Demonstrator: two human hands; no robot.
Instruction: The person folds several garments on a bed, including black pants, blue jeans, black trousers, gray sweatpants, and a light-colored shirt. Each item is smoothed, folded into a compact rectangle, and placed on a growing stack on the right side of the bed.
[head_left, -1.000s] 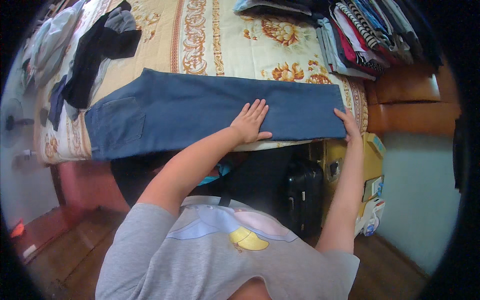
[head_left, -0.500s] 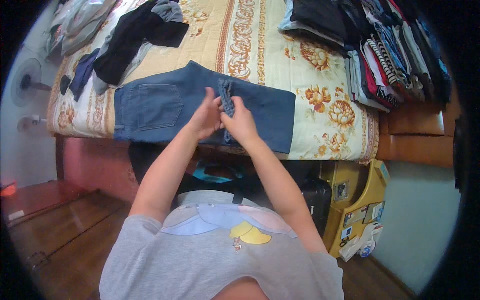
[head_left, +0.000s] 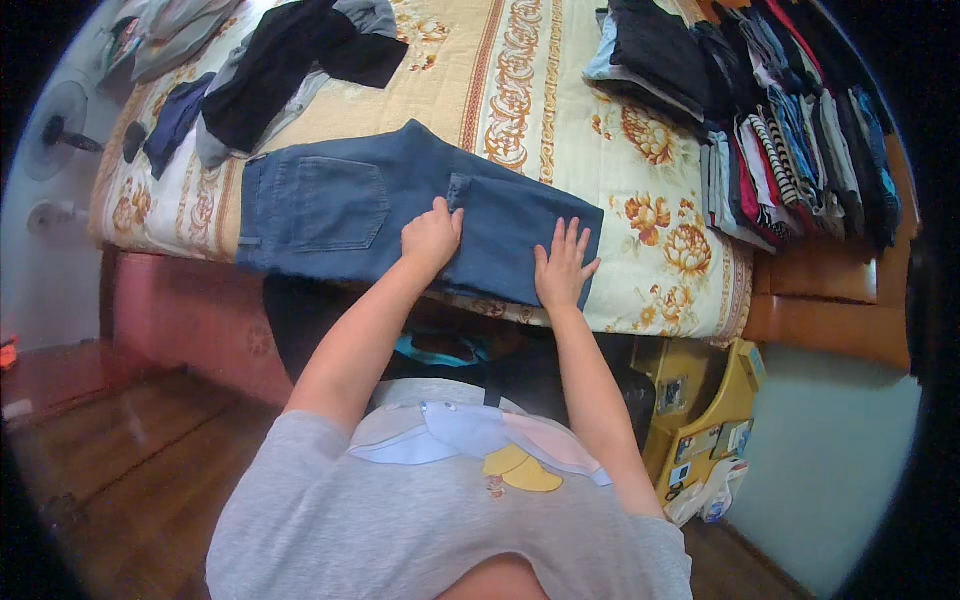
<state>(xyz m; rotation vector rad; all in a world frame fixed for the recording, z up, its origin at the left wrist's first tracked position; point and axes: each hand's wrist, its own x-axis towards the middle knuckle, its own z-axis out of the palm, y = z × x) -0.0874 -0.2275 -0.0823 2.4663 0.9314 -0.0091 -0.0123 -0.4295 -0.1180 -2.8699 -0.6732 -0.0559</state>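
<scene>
The blue jeans (head_left: 400, 210) lie folded across the near edge of the bed (head_left: 560, 110), waistband and back pocket to the left, the doubled-over legs to the right. The left hand (head_left: 432, 235) rests on the middle of the jeans with its fingers curled at the fold where a hem edge lies, pinching or pressing it; whether it truly grips the cloth cannot be told. The right hand (head_left: 562, 268) lies flat and spread open on the right end of the folded legs, holding nothing, only pressing down.

The fabric's lower edge sits right at the edge of the mattress, above the reddish bed frame (head_left: 190, 310). In my judgement the main risk is that the jeans slide off toward the floor if either palm pushes toward the body, since little of the patterned floral bedspread (head_left: 660, 230) lies between cloth and edge. An uneven press could also skew the fold, leaving the layers misaligned.

Further out, a loose heap of dark garments (head_left: 290, 60) lies at the upper left, just beside the waistband, and a row of stacked folded clothes (head_left: 780, 140) fills the upper right, well apart from the hands. A yellow box (head_left: 710, 420) stands on the floor to the right.
</scene>
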